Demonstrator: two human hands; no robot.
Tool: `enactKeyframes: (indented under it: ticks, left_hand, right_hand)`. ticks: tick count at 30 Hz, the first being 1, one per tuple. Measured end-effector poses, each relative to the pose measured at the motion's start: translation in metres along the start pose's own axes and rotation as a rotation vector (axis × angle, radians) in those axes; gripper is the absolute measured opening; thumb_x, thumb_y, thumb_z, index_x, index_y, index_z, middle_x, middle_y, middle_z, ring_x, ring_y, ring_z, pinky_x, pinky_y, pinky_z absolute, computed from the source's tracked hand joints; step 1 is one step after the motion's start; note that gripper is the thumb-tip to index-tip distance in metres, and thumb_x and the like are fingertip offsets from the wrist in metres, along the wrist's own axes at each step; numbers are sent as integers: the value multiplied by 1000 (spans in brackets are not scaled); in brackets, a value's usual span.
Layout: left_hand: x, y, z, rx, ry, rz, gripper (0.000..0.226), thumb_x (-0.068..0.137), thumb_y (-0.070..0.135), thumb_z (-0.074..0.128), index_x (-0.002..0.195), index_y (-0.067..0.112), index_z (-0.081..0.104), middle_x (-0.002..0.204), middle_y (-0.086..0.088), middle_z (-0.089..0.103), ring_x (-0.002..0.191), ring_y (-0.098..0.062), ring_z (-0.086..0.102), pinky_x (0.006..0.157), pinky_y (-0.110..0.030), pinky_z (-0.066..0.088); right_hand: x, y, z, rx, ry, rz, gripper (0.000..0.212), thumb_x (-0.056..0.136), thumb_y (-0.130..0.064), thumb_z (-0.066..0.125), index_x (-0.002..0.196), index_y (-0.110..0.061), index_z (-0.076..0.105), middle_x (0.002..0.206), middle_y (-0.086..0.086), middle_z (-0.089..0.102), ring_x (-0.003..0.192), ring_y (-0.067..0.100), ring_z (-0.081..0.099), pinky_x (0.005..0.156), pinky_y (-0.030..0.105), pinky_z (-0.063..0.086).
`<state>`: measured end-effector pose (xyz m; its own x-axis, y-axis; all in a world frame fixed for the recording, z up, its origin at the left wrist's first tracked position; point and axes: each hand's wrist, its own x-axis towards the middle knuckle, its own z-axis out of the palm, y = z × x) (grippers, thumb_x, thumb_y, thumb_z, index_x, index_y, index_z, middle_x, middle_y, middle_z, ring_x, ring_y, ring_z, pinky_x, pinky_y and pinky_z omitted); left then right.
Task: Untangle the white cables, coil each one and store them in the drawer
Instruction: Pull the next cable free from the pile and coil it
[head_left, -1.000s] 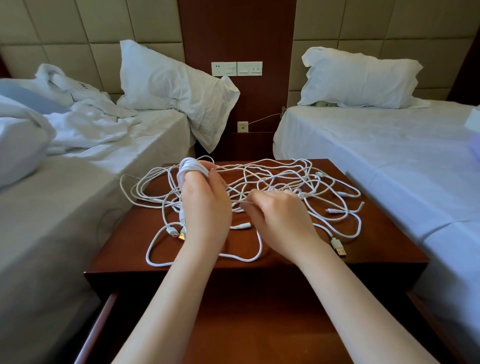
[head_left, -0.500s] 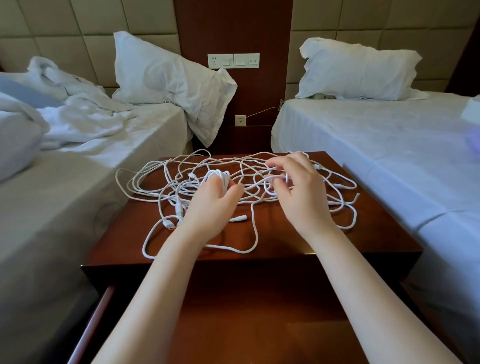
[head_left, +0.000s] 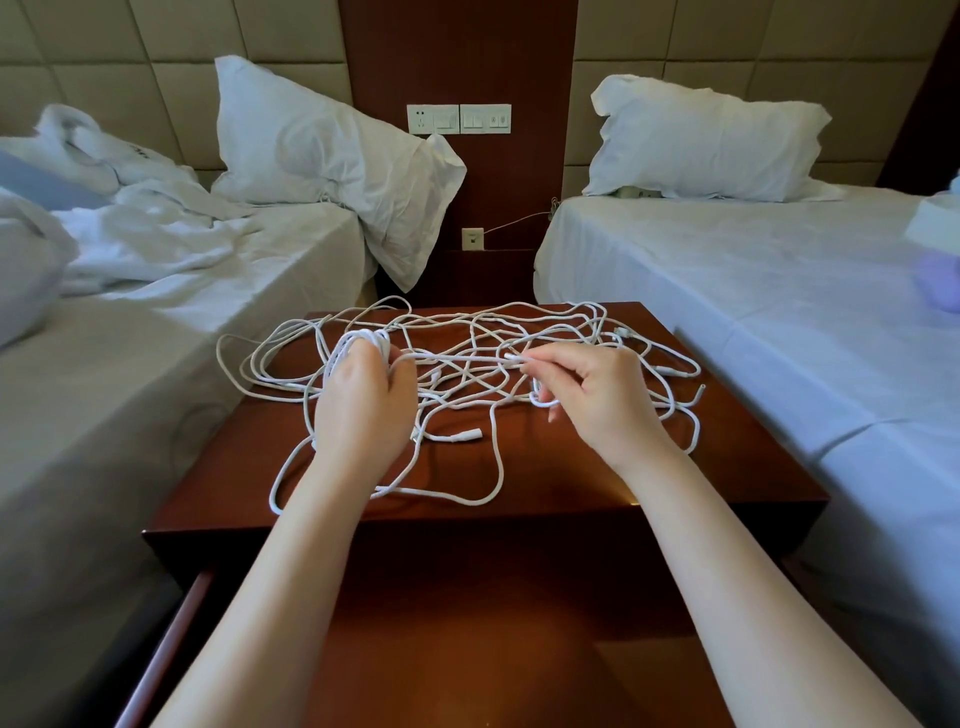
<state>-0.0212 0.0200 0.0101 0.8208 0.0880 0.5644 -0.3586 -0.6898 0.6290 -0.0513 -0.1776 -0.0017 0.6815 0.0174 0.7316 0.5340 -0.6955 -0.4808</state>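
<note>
Head view, single frame

White cables (head_left: 470, 332): one loose tangle on the dark red worktop (head_left: 675, 478). The mass runs longer left to right than near to far and covers the far and middle part of the top. Several loops hang past the left edge towards the left bed (head_left: 156, 374). One wide loop reaches the near edge.

Left hand (head_left: 363, 410): fingers curled, gripping a coil (head_left: 358, 344) of cable wound round them. The coil stands roughly upright at the far side of the hand, over the left part of the tangle.

Right hand (head_left: 597, 400): thumb and forefinger pinch a strand (head_left: 457, 357); the other fingers are curled, with a small loop caught at them. The strand runs nearly straight, left to right, from the coil to the pinch.

Plug (head_left: 460, 435): lies on the worktop between the two wrists, long axis left to right, tip to the right.

Drawer (head_left: 171, 639): pulled open under the near edge of the worktop; both forearms reach over it.

Surroundings: right bed (head_left: 779, 291) just beside the worktop, a pillow (head_left: 322, 150) leaning at the head of the left bed, a second pillow (head_left: 701, 140) on the right bed, crumpled bedding (head_left: 135, 223) far left, a switch panel (head_left: 458, 118) on the wood wall strip behind. The hands cover the middle of the tangle, so the crossings there cannot be traced
</note>
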Motion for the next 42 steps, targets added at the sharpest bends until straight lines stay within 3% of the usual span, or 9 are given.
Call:
enactKeyframes:
  ticks: [3, 8, 15, 19, 23, 30, 36, 39, 42]
  left_hand:
    - [1, -6, 0, 34, -5, -64, 39, 96, 17, 45, 63, 15, 25, 68, 2, 36, 74, -22, 37, 64, -32, 24]
    - [-3, -2, 6, -78, -105, -136, 36, 93, 15, 47, 62, 13, 28, 63, 0, 36, 58, -15, 33, 53, -32, 25]
    - [-2, 13, -7, -742, -727, -391, 45, 94, 13, 40, 49, 16, 36, 40, 4, 25, 37, -10, 18, 39, -16, 17]
    - [-4, 18, -9, -1102, -934, -382, 46, 89, 23, 43, 43, 19, 35, 35, 5, 24, 30, -6, 19, 35, -13, 21]
    - [1, 22, -12, -1523, -953, -321, 35, 79, 29, 57, 49, 20, 43, 36, 8, 33, 30, -5, 26, 33, -18, 30]
    - [2, 26, -19, -1976, -580, -397, 4, 80, 14, 49, 82, 11, 46, 70, 1, 42, 59, -11, 44, 64, -24, 48]
    - [3, 32, -1, -1687, 9, -366, 19, 100, 0, 31, 87, 9, 42, 79, -7, 53, 72, -15, 54, 72, -23, 51]
    - [-3, 27, 11, -1091, 191, -192, 17, 99, 7, 33, 94, 3, 49, 90, -9, 64, 87, -17, 66, 86, -27, 52]
    - [-10, 16, 18, -488, 218, 9, 21, 96, 14, 38, 94, 3, 56, 94, -2, 65, 93, -9, 61, 84, -14, 45]
  right_hand:
    - [0, 5, 0, -96, 94, 40, 17, 94, -17, 60, 97, -8, 74, 72, -15, 61, 56, -3, 57, 58, 8, 45]
    - [0, 10, 6, -111, 180, 190, 19, 98, -17, 54, 94, -11, 71, 73, -12, 63, 64, -4, 57, 59, 4, 41]
    - [2, -3, 13, 443, 255, 581, 23, 103, -21, 42, 96, -15, 64, 83, -4, 72, 85, -1, 65, 78, 12, 43]
    - [2, -8, 16, 594, 245, 563, 24, 105, -19, 37, 91, -16, 57, 58, -3, 63, 75, 9, 69, 85, 24, 47]
    - [-8, -5, 21, 394, 124, 397, 24, 103, -17, 41, 86, -18, 57, 52, -5, 47, 51, 12, 47, 54, 27, 42]
    - [-16, -7, 35, -3, -209, 127, 19, 99, -21, 49, 84, -21, 61, 56, -6, 52, 53, 11, 50, 53, 24, 39]
    - [-19, -13, 37, -97, -358, 12, 17, 97, -29, 54, 100, -21, 69, 63, -16, 56, 58, 4, 53, 59, 13, 36]
    - [-20, -10, 40, -87, -324, -41, 18, 96, -28, 57, 101, -16, 70, 68, -4, 66, 59, 9, 58, 61, 19, 41]
    - [-19, -5, 43, -129, -218, -51, 21, 95, -30, 57, 82, -15, 64, 63, -7, 59, 56, 11, 53, 68, 26, 37]
